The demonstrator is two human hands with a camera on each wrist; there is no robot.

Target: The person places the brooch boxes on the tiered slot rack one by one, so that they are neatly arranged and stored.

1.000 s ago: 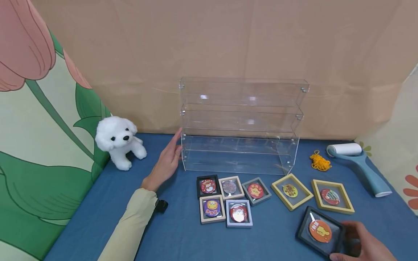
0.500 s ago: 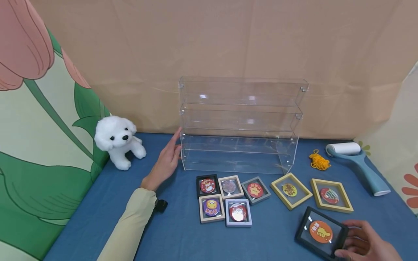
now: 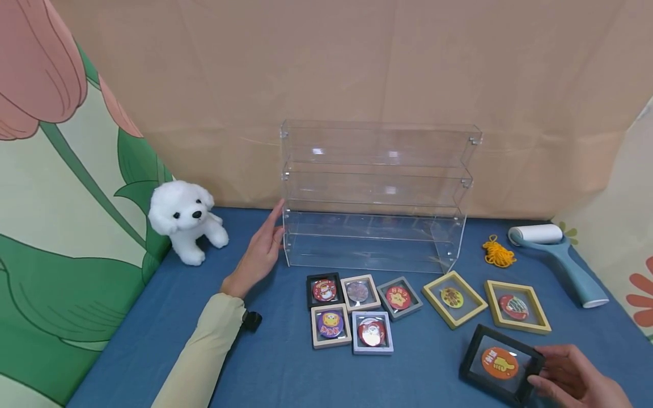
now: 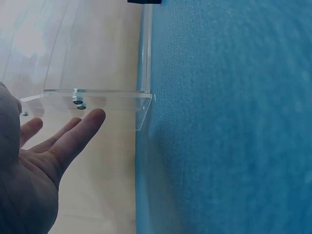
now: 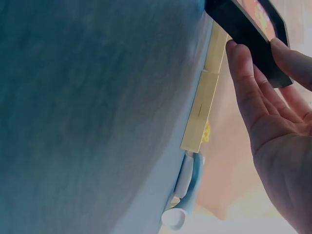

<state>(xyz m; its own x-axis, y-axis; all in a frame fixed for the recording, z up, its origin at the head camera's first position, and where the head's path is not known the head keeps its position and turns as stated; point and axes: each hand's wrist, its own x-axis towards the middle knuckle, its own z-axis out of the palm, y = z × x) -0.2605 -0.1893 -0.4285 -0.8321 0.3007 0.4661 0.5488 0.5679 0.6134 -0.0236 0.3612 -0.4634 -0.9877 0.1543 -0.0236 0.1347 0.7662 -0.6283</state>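
In the head view, my right hand [image 3: 581,377] pinches the right edge of a black display frame [image 3: 471,357] with an orange thumbs-up badge inside. The right wrist view shows the thumb on one face of the black frame [image 5: 253,41] and fingers behind it, that end raised off the cloth. My left hand [image 3: 257,255], fingers extended, rests at the left side of a clear acrylic tiered shelf [image 3: 367,241]. In the left wrist view, the fingertips of the left hand [image 4: 53,156] lie against the shelf's side panel [image 4: 117,101], near a metal fastener.
Two yellow frames [image 3: 543,320] lie beyond the black one. Several smaller badge frames [image 3: 373,350] sit in front of the shelf. Right of it are yellow cord [image 3: 500,252] and a lint roller [image 3: 576,269]; a white plush dog [image 3: 183,218] stands left.
My right hand has shifted slightly to the right, with its grip on the black frame's edge adjusted and the frame's tilt changed a little. My left hand stays at the shelf.
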